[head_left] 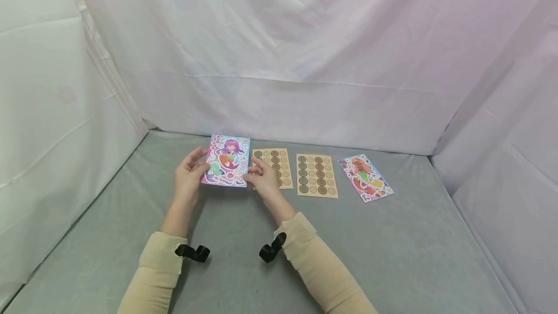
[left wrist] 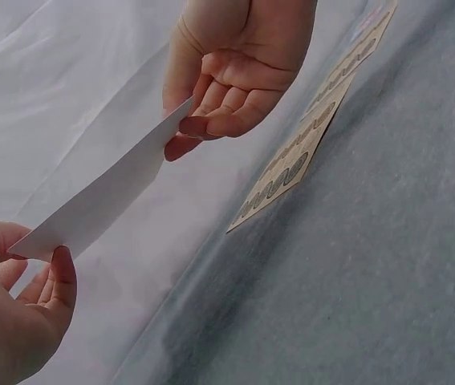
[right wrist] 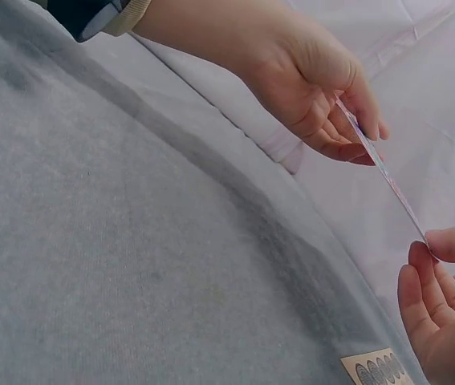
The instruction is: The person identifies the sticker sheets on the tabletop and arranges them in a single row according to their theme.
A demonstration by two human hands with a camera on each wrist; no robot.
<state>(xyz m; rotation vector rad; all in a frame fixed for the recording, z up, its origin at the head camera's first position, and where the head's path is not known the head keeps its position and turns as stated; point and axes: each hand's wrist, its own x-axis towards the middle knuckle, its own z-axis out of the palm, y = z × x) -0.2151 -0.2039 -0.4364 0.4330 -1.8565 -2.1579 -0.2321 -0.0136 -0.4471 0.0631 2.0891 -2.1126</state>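
Observation:
Both hands hold up a mermaid sticker sheet (head_left: 227, 161), pink, purple and blue, with its printed face toward the head camera. My left hand (head_left: 188, 173) pinches its left edge between thumb and fingers. At the opposite edge, the right hand (head_left: 266, 181) pinches near the lower corner. In the left wrist view the white back of the sheet (left wrist: 111, 192) shows, raised above the table. Seen almost edge-on in the right wrist view, the sheet (right wrist: 387, 178) spans from one hand to the other.
Two tan sheets of round stickers lie on the grey table (head_left: 235, 275): one sheet (head_left: 284, 171) partly behind the right hand, another sheet (head_left: 317, 175) beside it. A second mermaid sticker sheet (head_left: 366, 178) lies slanted farther right. Pale cloth (head_left: 283, 52) hangs behind.

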